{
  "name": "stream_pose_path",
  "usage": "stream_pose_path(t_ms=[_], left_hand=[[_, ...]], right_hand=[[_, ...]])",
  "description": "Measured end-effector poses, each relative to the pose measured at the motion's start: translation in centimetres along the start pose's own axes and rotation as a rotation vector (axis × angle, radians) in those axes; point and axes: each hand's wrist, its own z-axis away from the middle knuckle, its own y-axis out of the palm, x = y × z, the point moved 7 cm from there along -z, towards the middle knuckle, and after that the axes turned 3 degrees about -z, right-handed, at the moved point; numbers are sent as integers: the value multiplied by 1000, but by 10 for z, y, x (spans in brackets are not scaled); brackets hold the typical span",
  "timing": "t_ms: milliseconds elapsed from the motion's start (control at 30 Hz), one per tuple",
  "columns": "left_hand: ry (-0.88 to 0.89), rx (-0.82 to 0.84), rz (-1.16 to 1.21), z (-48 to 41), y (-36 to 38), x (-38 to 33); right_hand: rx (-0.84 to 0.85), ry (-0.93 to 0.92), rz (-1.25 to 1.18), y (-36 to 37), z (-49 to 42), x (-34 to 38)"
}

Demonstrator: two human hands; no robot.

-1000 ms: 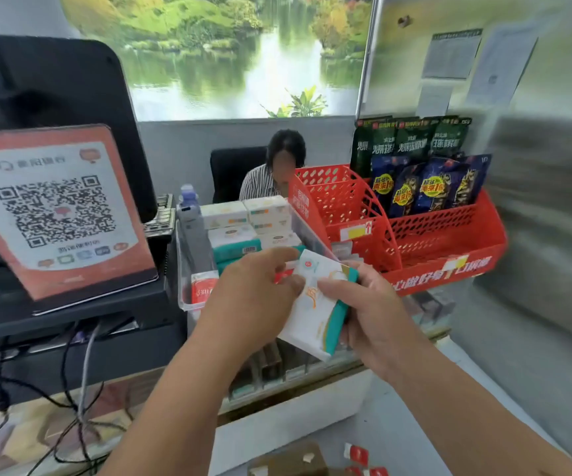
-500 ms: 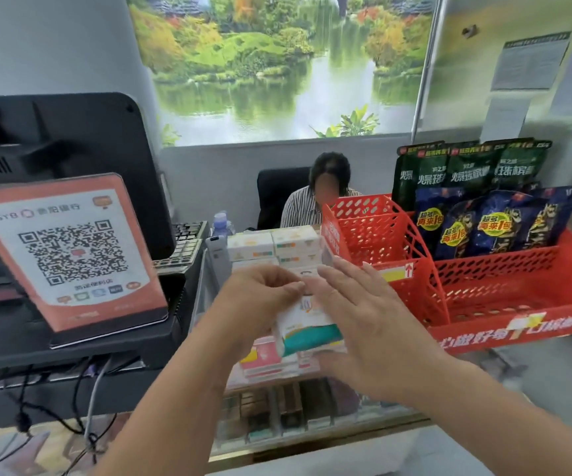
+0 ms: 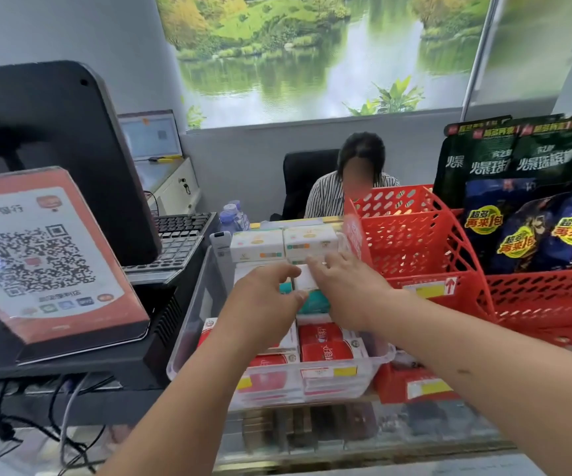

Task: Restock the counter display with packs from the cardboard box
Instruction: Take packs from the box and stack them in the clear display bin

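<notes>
Head view: left hand (image 3: 264, 298) pinches pack (image 3: 313, 298), right hand (image 3: 348, 292) touching it.

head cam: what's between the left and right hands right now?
A white-and-teal pack, touched by the left hand and right hand on either side, above the clear bin. Shown in the head view.
</notes>
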Motion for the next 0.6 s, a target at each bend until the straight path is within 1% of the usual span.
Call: stream_pose_path(t_ms=[133, 200, 333, 500, 600], left_hand=[[32, 2, -95, -16, -2, -4], [54, -5, -83, -21, -5, -7], [79, -35, -55, -19, -8, -2], [55, -13, 3, -8, -1, 10], [57, -12, -18, -4, 0, 9]], right_hand=[[38, 47, -17, 17, -28, -9], [26, 57, -12, 21, -33, -11], [-47, 43, 80, 28, -35, -8], [-68, 58, 38, 32, -30, -6], [-82, 57, -11, 32, -27, -2]])
